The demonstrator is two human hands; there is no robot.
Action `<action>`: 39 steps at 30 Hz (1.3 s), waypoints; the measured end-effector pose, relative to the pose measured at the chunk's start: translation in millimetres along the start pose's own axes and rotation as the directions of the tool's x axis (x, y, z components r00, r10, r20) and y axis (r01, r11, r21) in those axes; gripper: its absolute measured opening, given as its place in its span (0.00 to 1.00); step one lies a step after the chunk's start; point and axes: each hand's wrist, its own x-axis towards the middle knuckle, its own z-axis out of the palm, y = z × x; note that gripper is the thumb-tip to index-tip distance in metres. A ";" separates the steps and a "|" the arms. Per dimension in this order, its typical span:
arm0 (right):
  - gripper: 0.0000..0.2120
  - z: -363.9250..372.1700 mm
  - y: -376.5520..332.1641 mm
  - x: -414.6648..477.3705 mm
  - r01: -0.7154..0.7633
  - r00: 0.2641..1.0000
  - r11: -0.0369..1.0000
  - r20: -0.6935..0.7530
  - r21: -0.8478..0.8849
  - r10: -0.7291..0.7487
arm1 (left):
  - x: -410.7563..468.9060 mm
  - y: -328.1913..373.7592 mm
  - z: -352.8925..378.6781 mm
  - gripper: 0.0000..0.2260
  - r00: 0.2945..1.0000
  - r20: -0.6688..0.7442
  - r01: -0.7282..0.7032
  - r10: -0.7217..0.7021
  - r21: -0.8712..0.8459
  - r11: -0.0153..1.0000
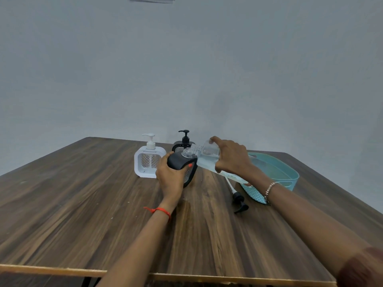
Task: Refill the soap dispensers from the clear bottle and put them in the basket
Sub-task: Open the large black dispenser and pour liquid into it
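left hand curls fingers round the tilted black dispenser; right hand grips the clear bottle, long axis running leftward, mouth right at the dispenser's open neck

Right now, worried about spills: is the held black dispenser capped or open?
Open. The dispenser has a bare neck, clear bottle tipped at it; a black pump lies on the table.
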 end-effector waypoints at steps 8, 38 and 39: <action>0.37 -3.5 1.5 -4.6 -0.010 1.000 1.000 0.026 0.011 0.010 | -5.1 4.0 2.1 0.27 1.000 0.010 -0.003 0.002 0.017 1.000; 0.37 -15.2 5.2 -7.0 0.008 1.000 1.000 0.026 -0.002 -0.008 | -11.5 12.7 1.2 0.25 1.000 0.030 -0.006 0.007 -0.038 0.999; 0.37 -15.5 5.1 -7.1 0.010 1.000 1.000 0.026 -0.005 -0.010 | -11.5 12.8 0.9 0.25 1.000 0.030 -0.006 0.007 -0.039 0.999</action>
